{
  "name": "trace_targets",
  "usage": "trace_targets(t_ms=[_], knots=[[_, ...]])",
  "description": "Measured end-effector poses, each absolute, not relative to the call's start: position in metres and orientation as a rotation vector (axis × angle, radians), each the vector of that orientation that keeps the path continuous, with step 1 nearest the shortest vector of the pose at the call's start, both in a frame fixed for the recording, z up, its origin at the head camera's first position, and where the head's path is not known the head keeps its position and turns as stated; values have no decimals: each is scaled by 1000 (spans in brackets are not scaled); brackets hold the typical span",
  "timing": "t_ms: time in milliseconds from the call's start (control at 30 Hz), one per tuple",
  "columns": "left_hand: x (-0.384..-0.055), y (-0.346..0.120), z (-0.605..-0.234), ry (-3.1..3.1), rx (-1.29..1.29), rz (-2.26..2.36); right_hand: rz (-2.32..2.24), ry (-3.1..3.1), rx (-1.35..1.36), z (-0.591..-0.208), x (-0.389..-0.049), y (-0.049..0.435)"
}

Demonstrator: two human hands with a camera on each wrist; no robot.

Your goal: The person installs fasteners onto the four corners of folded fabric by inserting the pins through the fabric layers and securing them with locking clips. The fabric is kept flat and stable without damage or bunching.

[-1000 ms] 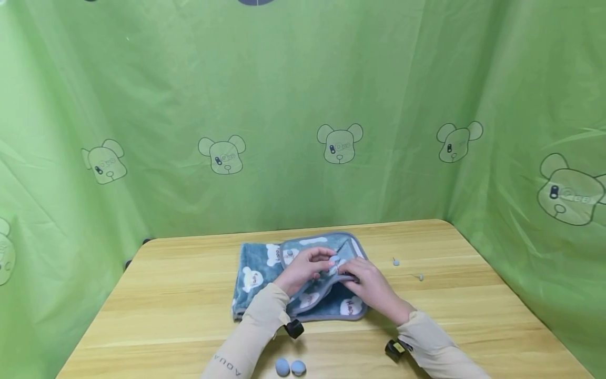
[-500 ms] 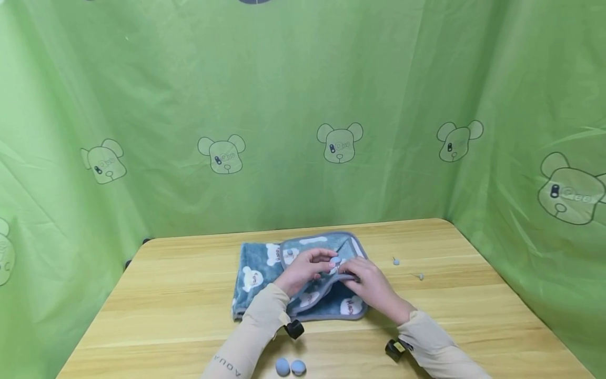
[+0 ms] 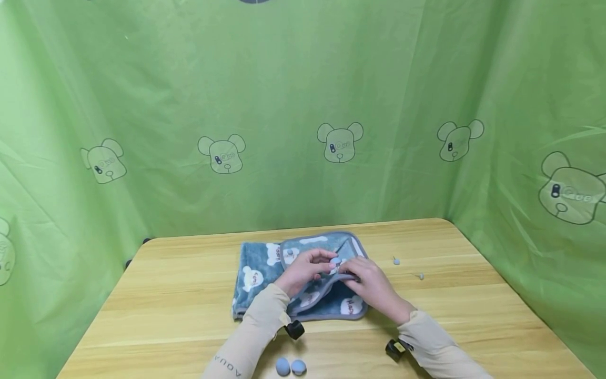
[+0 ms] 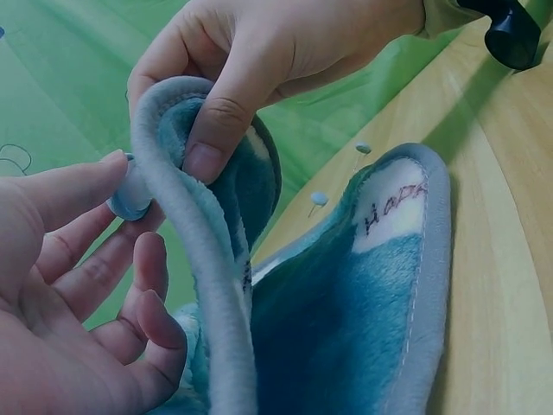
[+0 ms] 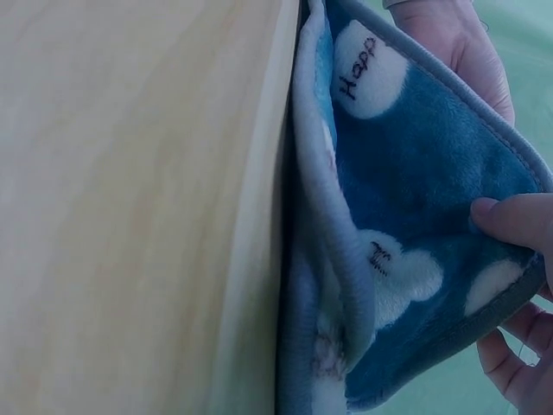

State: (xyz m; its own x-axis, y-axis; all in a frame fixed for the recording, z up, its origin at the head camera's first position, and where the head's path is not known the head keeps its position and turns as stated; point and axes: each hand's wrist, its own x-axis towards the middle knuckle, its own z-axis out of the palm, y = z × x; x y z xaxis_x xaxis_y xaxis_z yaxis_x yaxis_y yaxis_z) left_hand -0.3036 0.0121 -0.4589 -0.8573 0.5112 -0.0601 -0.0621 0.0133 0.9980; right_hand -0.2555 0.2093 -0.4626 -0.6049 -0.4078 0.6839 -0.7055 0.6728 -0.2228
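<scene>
A folded teal blanket (image 3: 255, 295) with white bear patches and a grey trimmed edge lies on the table, its near layer lifted into a gap. My left hand (image 3: 303, 269) pinches a small round blue cap (image 3: 335, 261) between thumb and fingers, right at the raised blanket layer. In the left wrist view, the cap (image 4: 131, 197) sits close against the grey trim. My right hand (image 3: 371, 287) grips the lifted edge, its thumb (image 5: 510, 218) on the inner face of the cloth and its other fingers on the far side.
Two blue domed pieces (image 3: 291, 367) lie near the table's front edge. To the blanket's right lie two small blue-headed pins (image 3: 396, 261). Another small blue round piece (image 3: 290, 253) sits on the blanket's upper layer. Green curtains (image 3: 284, 200) surround the wooden table (image 3: 165, 295).
The blue cap in my left fingers has shifted very slightly toward me. Both hands and the blanket stay almost in place.
</scene>
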Motion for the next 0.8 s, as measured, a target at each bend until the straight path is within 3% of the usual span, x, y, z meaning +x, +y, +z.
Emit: trace_targets(t_ms=[567,800], knots=[[-300,10,-452,1973,496,1796,644,-2253,833,-461,-256,210],[-294,1,-428,2239,696,1595,624,-2240,839,-460,-257,211]])
